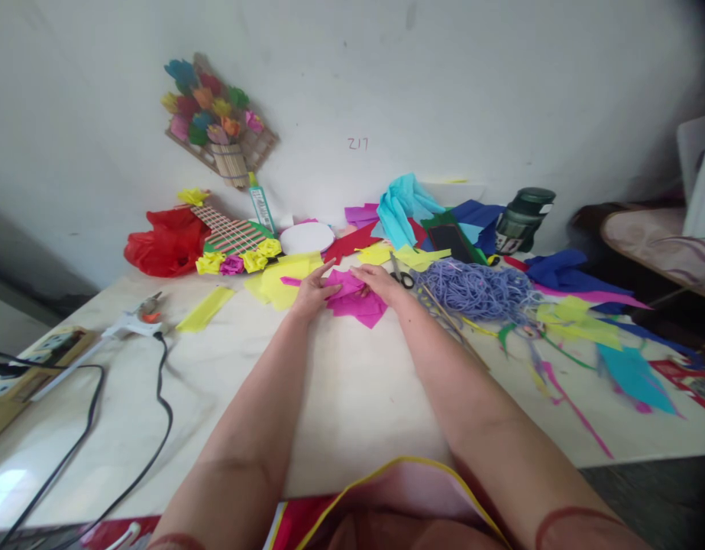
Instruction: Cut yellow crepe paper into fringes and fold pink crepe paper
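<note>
Both my arms reach out over the pale table (352, 397). My left hand (312, 292) lies on the left side of a stack of magenta tissue paper (357, 303), index finger stretched out, the other fingers pressing down. My right hand (380, 281) pinches the upper right part of the same magenta paper. Yellow paper sheets (283, 279) lie just left of the stack. Scissors (402, 276) rest right beside my right hand.
A tangle of purple yarn (478, 290) and coloured paper scraps fill the right side. A glue gun (135, 317) with black cables lies left, near a power strip (25, 363). Red bag (166, 243), paper flowers (237, 262), white disc (306, 237) and dark jar (522, 220) stand at the back.
</note>
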The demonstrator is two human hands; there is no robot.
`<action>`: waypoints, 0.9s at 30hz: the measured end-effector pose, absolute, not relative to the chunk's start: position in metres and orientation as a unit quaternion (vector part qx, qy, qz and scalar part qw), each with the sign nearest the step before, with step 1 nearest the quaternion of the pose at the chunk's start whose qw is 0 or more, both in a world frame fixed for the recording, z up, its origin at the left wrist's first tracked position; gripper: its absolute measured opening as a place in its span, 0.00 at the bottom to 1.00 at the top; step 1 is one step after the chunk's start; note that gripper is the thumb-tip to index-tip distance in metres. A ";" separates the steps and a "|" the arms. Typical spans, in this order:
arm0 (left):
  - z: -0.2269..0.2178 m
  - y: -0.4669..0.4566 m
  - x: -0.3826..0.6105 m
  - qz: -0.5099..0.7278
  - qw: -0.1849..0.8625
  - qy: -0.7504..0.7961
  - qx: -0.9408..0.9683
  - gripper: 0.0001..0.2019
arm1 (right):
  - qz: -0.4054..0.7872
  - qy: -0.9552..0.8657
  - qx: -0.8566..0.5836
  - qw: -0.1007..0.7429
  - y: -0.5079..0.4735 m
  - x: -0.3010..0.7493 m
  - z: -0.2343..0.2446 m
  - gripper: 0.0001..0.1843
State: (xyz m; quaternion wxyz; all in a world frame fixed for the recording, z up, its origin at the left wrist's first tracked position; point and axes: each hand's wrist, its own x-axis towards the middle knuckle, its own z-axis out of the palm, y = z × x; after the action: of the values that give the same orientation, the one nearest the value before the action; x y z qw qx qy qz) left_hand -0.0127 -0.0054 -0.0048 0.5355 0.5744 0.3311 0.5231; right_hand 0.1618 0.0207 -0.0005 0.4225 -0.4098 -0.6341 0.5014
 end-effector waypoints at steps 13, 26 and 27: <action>0.000 -0.010 -0.009 0.505 0.488 0.384 0.600 0.43 | 0.405 -0.678 -0.408 0.457 0.018 0.152 0.001 0.15; -0.002 -0.005 -0.010 0.492 0.515 0.431 0.554 0.21 | 0.456 -0.604 -0.414 0.506 0.031 0.153 -0.007 0.15; -0.002 -0.005 -0.010 0.490 0.513 0.435 0.555 0.21 | 0.453 -0.604 -0.415 0.508 0.031 0.153 -0.007 0.15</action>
State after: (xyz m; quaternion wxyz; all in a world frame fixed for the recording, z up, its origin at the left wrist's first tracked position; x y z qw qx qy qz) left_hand -0.0102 -0.0049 -0.0015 0.5131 0.5549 0.4349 0.4896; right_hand 0.1531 0.0314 -0.0073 0.5080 -0.4149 -0.6036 0.4532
